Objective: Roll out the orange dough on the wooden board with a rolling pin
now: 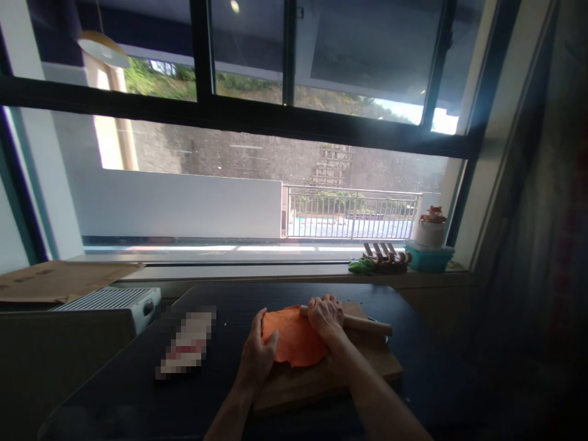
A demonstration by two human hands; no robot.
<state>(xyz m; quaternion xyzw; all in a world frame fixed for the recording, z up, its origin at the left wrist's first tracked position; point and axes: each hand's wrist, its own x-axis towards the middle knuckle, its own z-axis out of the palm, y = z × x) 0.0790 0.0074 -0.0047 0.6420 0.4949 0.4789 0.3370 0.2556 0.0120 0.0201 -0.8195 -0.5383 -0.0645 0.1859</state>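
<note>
A flat, uneven sheet of orange dough (296, 340) lies on a wooden board (298, 389). My left hand (260, 352) is at its left edge, the thumb over the dough and the fingers along the side. A wooden rolling pin (367, 323) slants across the far right part of the board. Wrapped around the pin near its left end is my right hand (326, 317), at the dough's upper right edge. Part of the pin is hidden under that hand.
The board rests on a dark table (220, 398). A blurred-out flat object (186, 343) lies at left. Beyond, on the window sill, stand a brown slatted rack (386, 256), a green cloth-like item (361, 266) and a teal box (429, 257) with a white jar (429, 233). Cardboard (59, 278) lies far left.
</note>
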